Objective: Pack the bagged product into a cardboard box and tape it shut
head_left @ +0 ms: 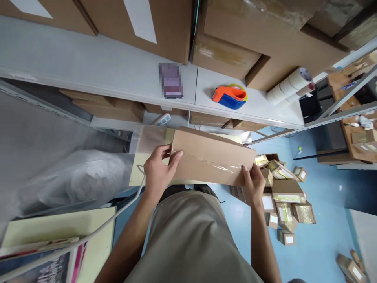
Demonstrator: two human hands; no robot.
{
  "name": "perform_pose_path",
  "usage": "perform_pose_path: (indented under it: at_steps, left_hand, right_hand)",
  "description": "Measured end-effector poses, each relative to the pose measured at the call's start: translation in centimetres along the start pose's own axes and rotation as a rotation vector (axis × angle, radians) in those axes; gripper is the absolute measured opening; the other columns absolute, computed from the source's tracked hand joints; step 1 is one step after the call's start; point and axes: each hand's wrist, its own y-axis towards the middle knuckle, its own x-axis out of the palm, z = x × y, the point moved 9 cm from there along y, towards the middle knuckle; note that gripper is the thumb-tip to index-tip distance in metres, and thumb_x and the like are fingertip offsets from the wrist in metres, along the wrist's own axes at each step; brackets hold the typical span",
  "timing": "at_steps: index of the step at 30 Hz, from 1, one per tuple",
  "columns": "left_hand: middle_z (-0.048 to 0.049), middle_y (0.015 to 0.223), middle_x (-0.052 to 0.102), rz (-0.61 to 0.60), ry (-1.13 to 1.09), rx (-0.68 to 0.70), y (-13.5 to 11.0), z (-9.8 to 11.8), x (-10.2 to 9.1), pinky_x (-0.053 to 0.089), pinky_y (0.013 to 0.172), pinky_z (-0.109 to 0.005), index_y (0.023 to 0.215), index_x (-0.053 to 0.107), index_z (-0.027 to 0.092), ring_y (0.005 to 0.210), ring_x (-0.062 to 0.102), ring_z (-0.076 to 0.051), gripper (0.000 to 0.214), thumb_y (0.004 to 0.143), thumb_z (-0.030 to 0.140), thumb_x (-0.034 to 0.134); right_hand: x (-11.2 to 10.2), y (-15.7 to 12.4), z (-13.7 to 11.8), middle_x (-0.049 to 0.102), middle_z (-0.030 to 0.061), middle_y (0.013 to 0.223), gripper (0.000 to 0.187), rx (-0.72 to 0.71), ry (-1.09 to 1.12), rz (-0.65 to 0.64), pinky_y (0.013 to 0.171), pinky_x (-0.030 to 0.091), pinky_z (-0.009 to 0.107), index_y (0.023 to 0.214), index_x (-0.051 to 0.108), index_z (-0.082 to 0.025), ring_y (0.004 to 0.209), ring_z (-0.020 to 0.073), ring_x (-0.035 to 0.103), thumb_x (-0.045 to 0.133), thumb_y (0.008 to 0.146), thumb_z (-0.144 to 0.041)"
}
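Observation:
A long brown cardboard box (210,155) is held in front of my body, with a strip of clear tape along the face turned to me. My left hand (160,169) grips its left end, the thumb on the near face and the fingers around the edge. At the right end, my right hand (253,181) clasps the box in the same way, thumb in front. Beneath and behind the box is a pale yellow table (138,177). On the white shelf ahead lies an orange and blue tape dispenser (231,96), apart from both hands.
A pixelated phone-like object (171,80) and white tape rolls (290,86) rest on the shelf, before large cartons (141,27). Several small taped boxes (287,190) lie on the blue floor at right. A white cable (118,214) crosses at left near a plastic-wrapped bundle (85,177).

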Motion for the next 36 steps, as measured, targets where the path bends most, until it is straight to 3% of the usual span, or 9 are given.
perform_pose_path:
  at_steps: [4,8,10,15,18,21,25,30,36]
  left_hand:
    - [-0.0093,0.121,0.083,-0.123,0.028,-0.054,-2.7,-5.2,-0.6,0.064,0.095,-0.039,0.118,0.073,0.025,0.112,0.080,-0.030,0.035,0.090,0.045,0.079]
    - [-0.0089,0.111,0.084,-0.336,0.204,-0.171,-5.5,-13.4,3.2,0.063,0.094,-0.038,0.097,0.076,0.025,0.100,0.082,-0.028,0.010,0.087,0.027,0.073]
    - [-0.0087,0.111,0.084,-0.461,0.192,-0.255,-7.1,-17.1,5.6,0.064,0.092,-0.035,0.092,0.076,0.024,0.096,0.083,-0.026,0.014,0.083,0.019,0.068]
    - [-0.0092,0.098,0.085,-0.601,0.226,-0.401,-7.8,-22.5,8.4,0.063,0.096,-0.037,0.093,0.078,0.022,0.102,0.082,-0.029,0.014,0.083,0.019,0.068]
    - [-0.0152,0.112,0.083,-0.507,0.295,-0.402,-4.4,-22.5,8.2,0.059,0.104,-0.043,0.104,0.076,0.019,0.116,0.078,-0.034,0.020,0.095,0.022,0.059]
    - [-0.0199,0.136,0.076,-0.357,0.304,-0.325,0.3,-20.0,8.7,0.053,0.111,-0.038,0.123,0.070,0.016,0.133,0.070,-0.029,0.030,0.107,0.024,0.047]
    - [-0.0184,0.119,0.080,-0.344,0.318,-0.274,3.3,-16.2,11.2,0.054,0.098,-0.033,0.116,0.071,0.012,0.112,0.075,-0.027,0.022,0.098,0.019,0.061]
    - [-0.0087,0.097,0.081,-0.273,0.455,-0.315,2.2,-14.3,11.0,0.051,0.081,-0.031,0.091,0.071,0.020,0.093,0.074,-0.025,0.010,0.085,0.018,0.063]
    - [-0.0032,0.097,0.077,-0.082,0.366,-0.222,-2.7,-13.0,8.3,0.056,0.085,-0.032,0.097,0.072,0.025,0.094,0.073,-0.024,0.023,0.075,0.023,0.068]
  right_hand:
    - [2.0,-2.8,2.8,0.072,0.0220,0.139,0.072,0.041,0.098,0.057,0.104,0.058,0.048,0.138,0.070,-0.016,0.131,0.0366,0.068,0.056,0.097,-0.074]
    - [7.8,-4.2,7.7,0.068,0.0219,0.139,0.057,0.137,0.121,-0.094,0.100,0.061,0.044,0.108,0.076,-0.017,0.120,0.0335,0.072,0.055,0.095,-0.068]
    - [10.5,-4.7,10.5,0.073,0.0201,0.130,0.047,0.211,0.124,-0.159,0.099,0.061,0.044,0.103,0.076,-0.018,0.119,0.0331,0.072,0.056,0.093,-0.060]
    - [13.4,-3.2,15.6,0.082,0.0154,0.100,0.047,0.283,0.166,-0.240,0.098,0.061,0.052,0.095,0.078,-0.018,0.105,0.0358,0.075,0.057,0.087,-0.059]
    - [12.4,0.2,17.1,0.082,0.0218,0.120,0.062,0.269,0.185,-0.174,0.104,0.059,0.054,0.106,0.081,-0.017,0.118,0.0384,0.074,0.052,0.087,-0.068]
    - [11.9,4.6,17.0,0.073,0.0272,0.142,0.075,0.230,0.209,-0.115,0.106,0.059,0.052,0.120,0.080,-0.013,0.127,0.0391,0.071,0.053,0.087,-0.075]
    - [13.4,8.9,15.3,0.080,0.0259,0.127,0.075,0.163,0.249,-0.126,0.099,0.061,0.050,0.111,0.084,-0.013,0.111,0.0375,0.077,0.063,0.082,-0.079]
    - [13.1,9.1,14.3,0.081,0.0242,0.119,0.075,0.110,0.287,-0.102,0.087,0.064,0.047,0.103,0.086,-0.014,0.101,0.0345,0.078,0.065,0.079,-0.082]
    - [8.0,5.4,14.2,0.076,0.0210,0.134,0.062,-0.005,0.371,-0.025,0.077,0.061,0.038,0.126,0.083,-0.015,0.108,0.0302,0.076,0.066,0.094,-0.065]
